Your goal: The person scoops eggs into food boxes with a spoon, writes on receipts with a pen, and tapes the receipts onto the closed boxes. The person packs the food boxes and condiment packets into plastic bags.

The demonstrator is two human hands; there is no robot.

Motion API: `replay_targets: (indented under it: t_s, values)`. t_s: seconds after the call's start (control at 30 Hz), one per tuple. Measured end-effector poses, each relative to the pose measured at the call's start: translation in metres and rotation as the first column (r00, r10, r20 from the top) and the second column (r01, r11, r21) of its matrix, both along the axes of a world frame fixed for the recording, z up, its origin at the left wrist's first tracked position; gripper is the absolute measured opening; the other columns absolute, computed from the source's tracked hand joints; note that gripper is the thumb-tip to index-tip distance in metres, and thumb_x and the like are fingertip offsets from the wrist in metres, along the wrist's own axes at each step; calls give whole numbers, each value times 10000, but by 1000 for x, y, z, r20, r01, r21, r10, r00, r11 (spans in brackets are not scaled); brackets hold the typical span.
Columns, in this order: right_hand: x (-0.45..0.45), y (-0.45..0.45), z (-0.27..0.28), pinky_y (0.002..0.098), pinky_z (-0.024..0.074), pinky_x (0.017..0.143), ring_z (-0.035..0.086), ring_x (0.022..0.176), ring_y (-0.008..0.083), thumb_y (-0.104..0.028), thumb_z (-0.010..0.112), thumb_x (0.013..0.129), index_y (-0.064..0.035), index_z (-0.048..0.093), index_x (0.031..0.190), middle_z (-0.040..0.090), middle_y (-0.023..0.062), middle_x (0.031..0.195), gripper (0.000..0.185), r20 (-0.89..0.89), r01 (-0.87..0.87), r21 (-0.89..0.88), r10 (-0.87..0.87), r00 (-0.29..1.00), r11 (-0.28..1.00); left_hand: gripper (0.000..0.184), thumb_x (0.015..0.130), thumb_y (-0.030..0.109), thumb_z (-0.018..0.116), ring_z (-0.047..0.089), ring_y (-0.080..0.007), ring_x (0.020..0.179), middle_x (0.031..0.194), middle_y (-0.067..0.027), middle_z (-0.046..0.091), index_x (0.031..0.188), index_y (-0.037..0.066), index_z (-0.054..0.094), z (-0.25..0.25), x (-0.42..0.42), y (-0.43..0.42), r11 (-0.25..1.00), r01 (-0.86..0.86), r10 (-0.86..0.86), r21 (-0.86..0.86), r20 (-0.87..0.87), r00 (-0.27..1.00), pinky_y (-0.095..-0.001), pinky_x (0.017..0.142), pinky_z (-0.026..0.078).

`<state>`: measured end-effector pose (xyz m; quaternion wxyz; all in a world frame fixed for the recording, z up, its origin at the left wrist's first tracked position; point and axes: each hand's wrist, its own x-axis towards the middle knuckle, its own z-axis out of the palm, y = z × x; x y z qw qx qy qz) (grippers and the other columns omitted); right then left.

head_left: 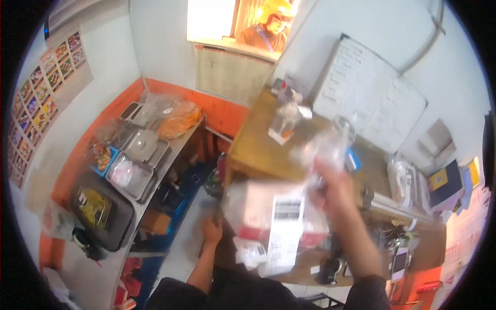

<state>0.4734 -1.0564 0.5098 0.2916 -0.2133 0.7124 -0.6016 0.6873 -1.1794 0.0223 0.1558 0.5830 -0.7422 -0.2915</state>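
My right hand (330, 183) is raised over the desk, blurred by motion, with its fingers closed on what looks like a clear plastic bag (323, 147). Below and left of it lies a pink and white box (253, 199), seemingly inside clear plastic. A long printed receipt (284, 235) hangs down the front of the box, and a smaller white paper slip (251, 252) is beside it. My left hand (211, 231) is low at the desk's left edge, just left of the box; its fingers are too unclear to read.
A wooden desk (248, 147) carries a clear cup-like container (281, 126), a tape dispenser (330, 271) and a phone (399, 261). Leftward, a shelf holds plastic tubs (142, 144) and a black tray (121, 219). A helmeted person (266, 31) is outside the window. A whiteboard (369, 85) leans behind.
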Motion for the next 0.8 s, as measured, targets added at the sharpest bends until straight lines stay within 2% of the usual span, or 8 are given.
replay_targets:
  t_s: [0.03, 0.07, 0.23, 0.3, 0.33, 0.47, 0.6, 0.8]
  values:
    - [-12, -33, 28, 272, 375, 428, 502, 504, 110, -352, 569, 970, -68, 624, 1014, 572, 23, 701, 293, -61, -71, -73, 66, 996, 995, 585, 950, 395, 546, 501, -439, 1204, 1294, -293, 528, 1301, -67, 480, -25, -2, -4, 999, 11, -9, 30, -68, 998, -496, 1019, 397]
    - [-16, -77, 53, 277, 353, 415, 468, 469, 126, -322, 573, 967, -83, 614, 966, 557, 21, 664, 242, 88, -53, -276, 81, 993, 960, 616, 956, 419, 525, 505, -450, 1199, 1297, -309, 521, 1321, -75, 468, -50, -5, -9, 998, 26, -18, 59, -129, 991, -494, 1024, 401]
    - [-81, -282, 124, 352, 460, 536, 548, 567, 211, -162, 539, 978, 3, 542, 958, 568, 112, 757, 166, -76, -194, -554, 183, 980, 810, 557, 956, 377, 522, 528, -465, 1150, 1282, -319, 517, 1287, -70, 483, -16, -11, -7, 998, -45, 51, 54, -119, 992, -499, 1004, 408]
    - [-90, -345, 136, 315, 480, 604, 565, 635, 212, -144, 590, 940, -8, 579, 963, 586, 94, 776, 138, -200, -126, -505, 26, 980, 854, 552, 948, 369, 531, 532, -462, 1138, 1267, -311, 526, 1281, -69, 484, -16, -6, -10, 993, -39, 53, 108, -126, 991, -500, 989, 415]
    - [-111, -381, 138, 360, 535, 648, 618, 710, 246, -124, 518, 953, 75, 550, 1127, 570, 138, 832, 266, -294, -137, -437, 3, 956, 889, 564, 931, 377, 549, 542, -461, 1109, 1242, -298, 539, 1278, -64, 487, -15, -6, -13, 999, -31, 28, -12, -146, 989, -505, 967, 421]
    - [-186, -497, 110, 348, 535, 671, 627, 721, 237, -131, 491, 965, 69, 565, 1147, 588, 128, 865, 280, -391, 2, -352, -149, 908, 936, 612, 883, 414, 592, 570, -453, 1022, 1176, -262, 572, 1273, -49, 497, -18, -11, -23, 970, -44, -6, -238, -204, 979, -520, 906, 440]
    - [-297, -546, 74, 342, 528, 702, 636, 789, 242, -220, 488, 990, 42, 580, 1181, 607, 118, 939, 337, -449, -140, -105, 79, 890, 985, 662, 861, 445, 611, 581, -450, 1006, 1167, -264, 579, 1287, -48, 493, -1, -6, -36, 998, 32, -39, -45, -154, 987, -524, 871, 453]
    - [-397, -546, 70, 405, 528, 792, 629, 969, 281, -262, 443, 1009, -1, 576, 1204, 644, 165, 1124, 352, -217, -363, 32, 361, 907, 931, 647, 839, 466, 634, 596, -417, 1015, 1145, -249, 606, 1274, -4, 537, -4, -16, -38, 998, 47, -43, 45, -82, 996, -516, 818, 471]
